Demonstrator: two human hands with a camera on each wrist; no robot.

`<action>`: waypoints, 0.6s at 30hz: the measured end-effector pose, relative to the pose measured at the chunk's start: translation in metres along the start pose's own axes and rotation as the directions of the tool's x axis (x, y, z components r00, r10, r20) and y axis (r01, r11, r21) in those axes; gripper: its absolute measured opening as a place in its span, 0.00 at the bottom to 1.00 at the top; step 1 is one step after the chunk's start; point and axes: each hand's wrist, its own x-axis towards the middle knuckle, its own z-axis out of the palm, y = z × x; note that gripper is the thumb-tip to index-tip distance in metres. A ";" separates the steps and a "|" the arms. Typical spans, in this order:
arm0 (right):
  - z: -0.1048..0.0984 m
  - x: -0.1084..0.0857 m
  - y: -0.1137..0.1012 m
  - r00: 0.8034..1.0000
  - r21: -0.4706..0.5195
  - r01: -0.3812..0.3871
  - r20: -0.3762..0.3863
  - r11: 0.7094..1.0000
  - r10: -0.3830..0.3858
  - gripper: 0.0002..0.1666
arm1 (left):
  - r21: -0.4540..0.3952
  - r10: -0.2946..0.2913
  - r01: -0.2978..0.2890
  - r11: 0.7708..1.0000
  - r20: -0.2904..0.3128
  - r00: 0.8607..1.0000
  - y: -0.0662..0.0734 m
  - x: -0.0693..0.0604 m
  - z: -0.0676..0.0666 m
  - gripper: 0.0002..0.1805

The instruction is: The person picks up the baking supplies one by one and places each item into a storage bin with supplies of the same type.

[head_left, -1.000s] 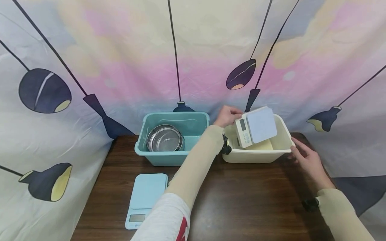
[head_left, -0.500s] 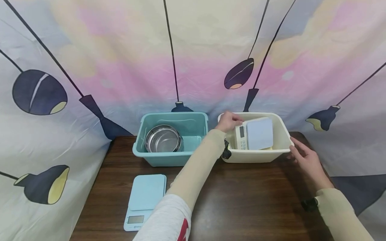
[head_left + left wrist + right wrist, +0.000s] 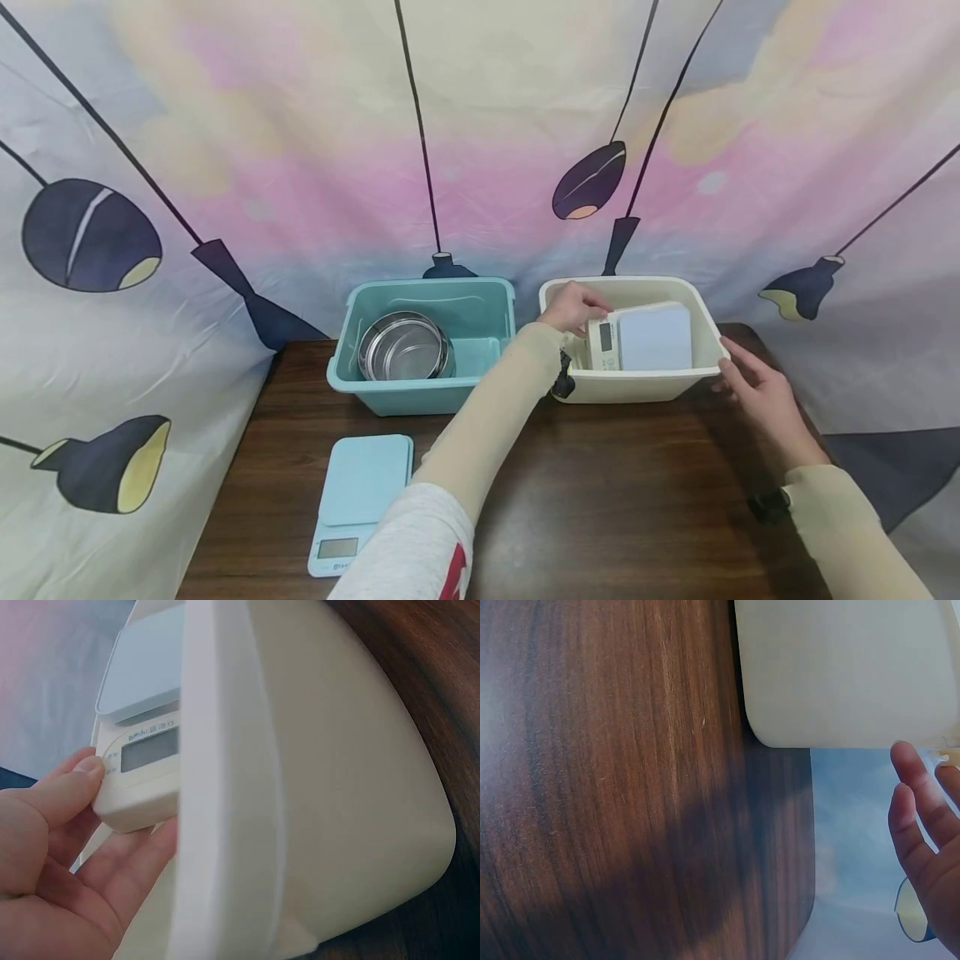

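A white kitchen scale with a pale blue platform lies inside the cream bin. At the bin's left end my left hand pinches the scale's display end. In the left wrist view, the thumb of the left hand is on the scale's side, near its display, with fingers beneath; the bin wall hides the rest. My right hand touches the bin's right end near the rim. Its fingers look extended against the bin in the right wrist view.
A teal bin stands left of the cream one, with round metal containers inside. A light blue kitchen scale lies on the dark wooden table, partly behind the left sleeve. A patterned cloth hangs behind.
The white scale has gone from tilted above the rim to lower and flatter inside the cream bin, the left hand moving down with it. The right hand stays at the bin's end.
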 end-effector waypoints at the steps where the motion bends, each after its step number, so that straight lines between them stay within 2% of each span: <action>1: 0.000 0.000 0.000 1.000 -0.002 -0.003 0.002 1.000 0.003 0.34 | 0.012 -0.001 0.001 1.000 -0.001 1.000 -0.001 0.001 0.001 0.10; 8: 0.004 0.000 -0.003 1.000 -0.010 -0.023 -0.006 1.000 0.023 0.34 | 0.099 0.009 -0.009 0.995 0.005 1.000 -0.005 0.004 0.004 0.12; 13: 0.004 -0.001 -0.005 1.000 -0.019 -0.013 -0.008 1.000 0.012 0.34 | 0.204 0.028 -0.030 0.979 0.011 1.000 -0.003 0.002 0.001 0.14; 15: 0.004 -0.001 -0.005 1.000 -0.026 -0.005 -0.008 1.000 0.005 0.34 | 0.191 0.041 -0.042 0.981 0.006 0.999 -0.001 0.001 -0.001 0.14; 18: 0.003 -0.002 -0.003 1.000 -0.030 0.000 -0.011 1.000 -0.001 0.34 | 0.078 0.054 -0.053 0.996 -0.014 0.998 0.002 0.000 -0.004 0.14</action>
